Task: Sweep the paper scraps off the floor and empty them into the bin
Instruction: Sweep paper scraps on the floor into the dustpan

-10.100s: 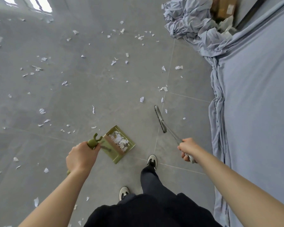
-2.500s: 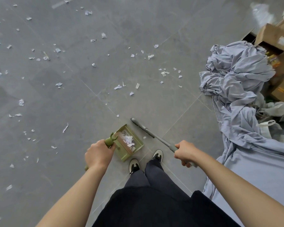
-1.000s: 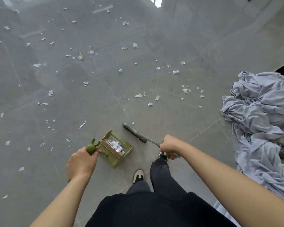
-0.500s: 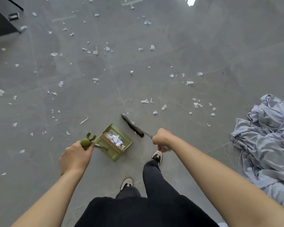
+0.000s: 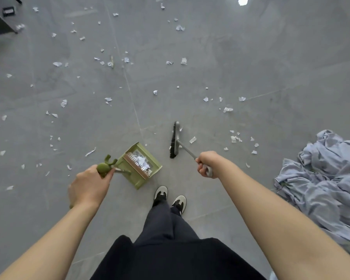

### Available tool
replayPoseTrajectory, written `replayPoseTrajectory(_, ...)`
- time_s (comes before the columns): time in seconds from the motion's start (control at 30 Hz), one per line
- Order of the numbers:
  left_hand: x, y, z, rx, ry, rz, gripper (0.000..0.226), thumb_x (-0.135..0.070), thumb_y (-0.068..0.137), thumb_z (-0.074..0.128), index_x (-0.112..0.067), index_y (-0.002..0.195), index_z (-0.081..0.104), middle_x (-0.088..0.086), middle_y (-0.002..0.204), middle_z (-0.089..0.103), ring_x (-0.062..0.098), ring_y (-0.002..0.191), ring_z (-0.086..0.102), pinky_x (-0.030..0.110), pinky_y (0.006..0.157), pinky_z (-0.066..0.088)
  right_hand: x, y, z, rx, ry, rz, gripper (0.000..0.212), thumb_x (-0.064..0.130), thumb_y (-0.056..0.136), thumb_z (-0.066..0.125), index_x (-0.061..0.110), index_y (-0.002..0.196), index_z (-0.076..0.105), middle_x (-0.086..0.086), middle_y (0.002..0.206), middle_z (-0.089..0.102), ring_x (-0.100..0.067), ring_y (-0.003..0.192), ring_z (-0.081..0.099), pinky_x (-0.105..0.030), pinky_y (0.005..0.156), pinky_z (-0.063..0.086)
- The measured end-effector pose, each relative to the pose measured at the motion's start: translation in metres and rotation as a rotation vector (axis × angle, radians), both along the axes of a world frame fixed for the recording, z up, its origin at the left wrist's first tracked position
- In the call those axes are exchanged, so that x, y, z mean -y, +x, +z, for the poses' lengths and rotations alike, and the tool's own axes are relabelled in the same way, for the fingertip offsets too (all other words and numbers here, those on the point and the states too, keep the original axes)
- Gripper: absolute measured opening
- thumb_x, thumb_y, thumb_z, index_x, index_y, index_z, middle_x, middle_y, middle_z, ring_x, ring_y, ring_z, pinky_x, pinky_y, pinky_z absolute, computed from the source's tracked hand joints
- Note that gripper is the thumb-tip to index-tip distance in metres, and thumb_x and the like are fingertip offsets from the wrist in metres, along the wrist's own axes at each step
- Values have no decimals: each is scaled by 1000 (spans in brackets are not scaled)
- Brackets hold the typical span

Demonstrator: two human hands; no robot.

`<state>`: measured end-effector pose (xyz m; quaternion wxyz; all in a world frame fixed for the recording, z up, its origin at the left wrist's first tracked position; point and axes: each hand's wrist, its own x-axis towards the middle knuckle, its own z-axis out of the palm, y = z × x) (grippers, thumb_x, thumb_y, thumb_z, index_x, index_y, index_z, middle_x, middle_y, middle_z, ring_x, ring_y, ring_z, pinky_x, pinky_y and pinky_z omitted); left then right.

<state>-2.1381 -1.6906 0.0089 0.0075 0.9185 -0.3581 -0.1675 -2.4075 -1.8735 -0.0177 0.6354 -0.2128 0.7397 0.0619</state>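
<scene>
The green dustpan is held by its handle in the left hand, fingers curled round it. Some paper scraps are seen inside it. The broom is gripped by the right hand, and its bristles seem to touch the grey floor. More scraps are spread over the floor. A blue cloth pile is seen at the right.

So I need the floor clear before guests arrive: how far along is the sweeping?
Early days. Done: a small heap of scraps already lies in the green dustpan, which the left hand holds by its handle. In hand: the right hand holds the broom, its head down by a loose scrap. Left: scraps litter most of the floor, and no bin is in view for emptying.
</scene>
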Motion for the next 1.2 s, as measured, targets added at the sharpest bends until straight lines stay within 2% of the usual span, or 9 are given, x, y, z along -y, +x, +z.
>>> replayPoseTrajectory(0.07, 17, -5, -2, -5, 14, -28, 48, -63, 88, 53, -16, 90, 65, 17, 87, 68, 41, 87, 63, 39, 69, 47, 10, -20, 4, -24, 5, -71, 25, 5, 92, 25, 15, 82, 46, 0, 66, 35, -8, 24, 29, -7, 33, 24)
replayPoseTrajectory(0.17, 40, -9, -7, -13, 15, -80, 48, -62, 88, 54, -16, 90, 65, 16, 87, 68, 40, 86, 63, 39, 69, 48, 18, -44, 9, -44, 9, -163, 27, 6, 93, 24, 15, 77, 45, 1, 66, 35, -8, 36, 32, -7, 32, 22)
replayPoseTrajectory(0.33, 79, -10, -6, -19, 27, -147, 46, -63, 86, 55, -18, 88, 67, 14, 83, 68, 39, 83, 64, 37, 65, 48, 33, -70, 22, -43, -8, -188, 25, 6, 93, 26, 14, 83, 47, -1, 65, 36, -9, 38, 32, -8, 35, 22)
replayPoseTrajectory(0.43, 95, -10, -1, -4, 50, -147, 43, -60, 85, 59, -18, 87, 69, 13, 83, 68, 38, 84, 64, 34, 63, 41, 45, -74, 30, -26, -7, -108, 20, 3, 96, 35, 10, 85, 50, -1, 66, 38, -10, 44, 34, -10, 33, 23)
replayPoseTrajectory(0.7, 112, 4, 11, -9, 118, -94, 38, -57, 81, 65, -19, 83, 70, 7, 70, 55, 35, 77, 61, 33, 65, 44, 72, -30, 40, -27, -18, 317, 19, -1, 92, 44, 10, 76, 44, -4, 67, 39, -14, 47, 36, -12, 38, 22)
replayPoseTrajectory(0.83, 103, 18, 11, -6, 132, -53, 41, -61, 80, 63, -20, 84, 70, 12, 77, 64, 36, 77, 63, 33, 65, 46, 79, 3, 39, 9, 4, 454, 17, -1, 91, 49, 8, 76, 48, -5, 65, 38, -15, 47, 37, -13, 39, 24)
replayPoseTrajectory(0.97, 92, 31, 13, -6, 139, -9, 45, -65, 80, 61, -20, 82, 69, 9, 71, 62, 34, 71, 61, 35, 67, 53, 81, 35, 34, 44, 30, 552, 17, -2, 91, 45, 7, 77, 50, -5, 65, 38, -14, 47, 35, -12, 39, 23)
replayPoseTrajectory(1.07, 88, 36, 13, 22, 167, 16, 43, -63, 80, 60, -21, 83, 68, 11, 77, 66, 35, 76, 64, 34, 67, 51, 78, 52, 25, 53, 64, 600, 16, -2, 90, 46, 8, 78, 49, -5, 68, 37, -15, 48, 34, -12, 39, 23)
replayPoseTrajectory(1.2, 83, 39, 7, 51, 178, 24, 43, -64, 81, 60, -21, 81, 65, 10, 80, 66, 34, 77, 64, 32, 65, 47, 80, 59, 15, 78, 97, 505, 19, 0, 93, 39, 9, 79, 49, -4, 68, 38, -13, 48, 34, -11, 35, 23)
